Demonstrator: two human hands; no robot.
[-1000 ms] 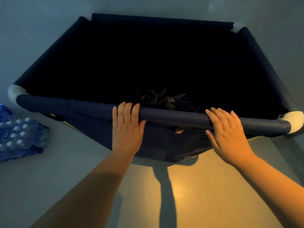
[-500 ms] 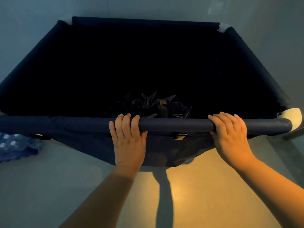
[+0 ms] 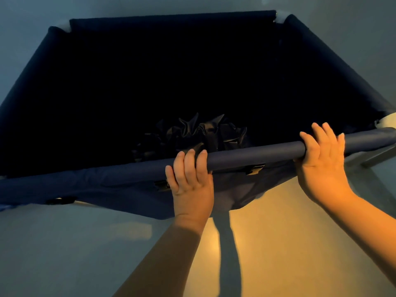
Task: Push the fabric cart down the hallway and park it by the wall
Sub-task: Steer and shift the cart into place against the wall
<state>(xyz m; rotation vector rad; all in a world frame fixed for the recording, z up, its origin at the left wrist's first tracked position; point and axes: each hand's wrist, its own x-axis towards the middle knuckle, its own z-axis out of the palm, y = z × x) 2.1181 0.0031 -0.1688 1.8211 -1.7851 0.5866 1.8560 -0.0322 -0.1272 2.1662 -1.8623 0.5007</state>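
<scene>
Fabric cart (image 3: 150,82) sits directly ahead of me, its near rail (image 3: 252,155) the reference for everything here. Left hand (image 3: 191,181) is wrapped over the rail near its middle, fingers curled on top. Right hand (image 3: 321,161) is clamped on the same rail toward the cart's right corner, beside the white corner joint (image 3: 385,121). I read the wide two-point grip as being for steering: it lets me yaw the cart as well as push.

Inside, just beyond the rail, crumpled dark material (image 3: 199,131); the rest of the bin is too dark to tell.

Floor (image 3: 64,254) is smooth and glossy, with a warm light patch below the rail. Plain pale surface beyond the far rim, possibly the wall; cannot confirm the cart is parked.
</scene>
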